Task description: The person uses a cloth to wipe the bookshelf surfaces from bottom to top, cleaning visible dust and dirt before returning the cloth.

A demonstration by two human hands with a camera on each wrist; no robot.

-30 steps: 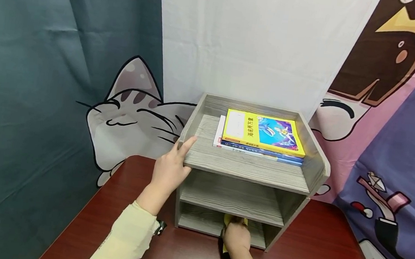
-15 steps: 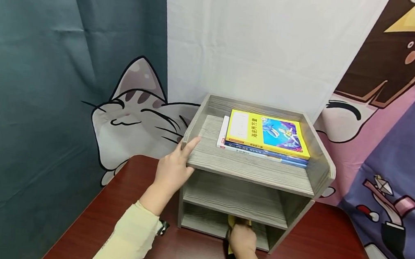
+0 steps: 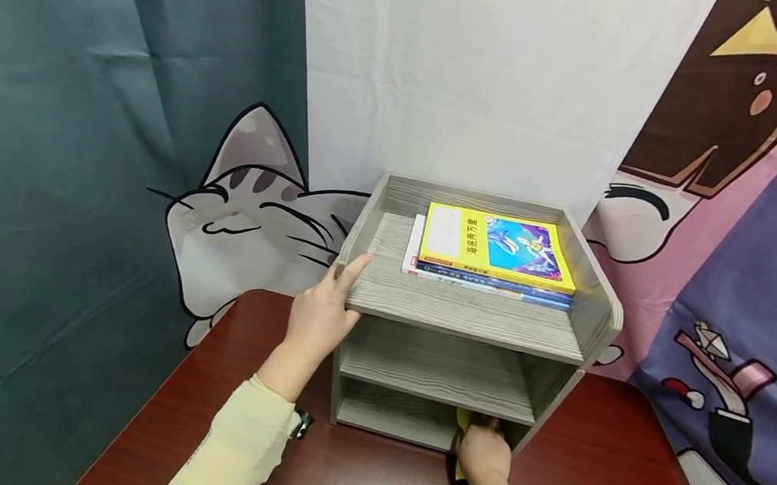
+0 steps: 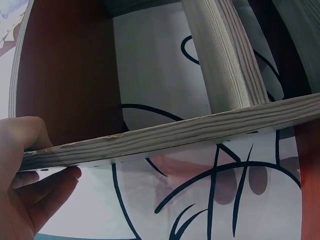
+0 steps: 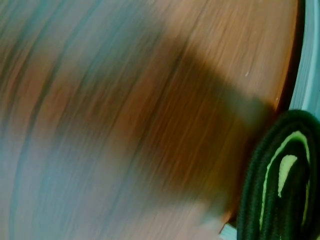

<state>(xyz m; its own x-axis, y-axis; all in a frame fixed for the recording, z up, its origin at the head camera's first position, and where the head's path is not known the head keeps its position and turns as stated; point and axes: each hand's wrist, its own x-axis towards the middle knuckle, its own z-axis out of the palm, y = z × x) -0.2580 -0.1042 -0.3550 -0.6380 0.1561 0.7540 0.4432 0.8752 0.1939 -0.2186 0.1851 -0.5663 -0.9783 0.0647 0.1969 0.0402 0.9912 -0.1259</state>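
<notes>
"What's closest to you?"

"My pale yellow sleeves (image 3: 224, 451), then the red-brown table (image 3: 368, 479) under everything. From the right wrist that wood is blurred, with the folded dark cloth (image 5: 282, 185) at the edge, its yellow-green side showing in the folds."

"And your right hand?"

"My right hand (image 3: 485, 455) is curled round the cloth at the front of the bottom shelf (image 3: 394, 412), toward its right end. My fingertips are mostly hidden; yellow pokes out beyond them and below the hand."

"Anything in the way there?"

"The middle shelf (image 3: 440, 363) sits above, and the right side wall (image 3: 548, 403) is just beside me."

"What's the left one doing?"

"My left hand (image 3: 322, 317) grips the grey wood-grain unit by its left side panel (image 4: 170, 132), fingers on both faces of the board, closed down to its thickness."

"What's farther back?"

"A stack of books (image 3: 499, 248) lies flat on the top shelf, the yellow one uppermost, well apart from the left hand. Behind the unit hang a white sheet (image 3: 473, 73), a teal curtain (image 3: 41, 166) and a printed cat (image 3: 241, 260)."
</notes>
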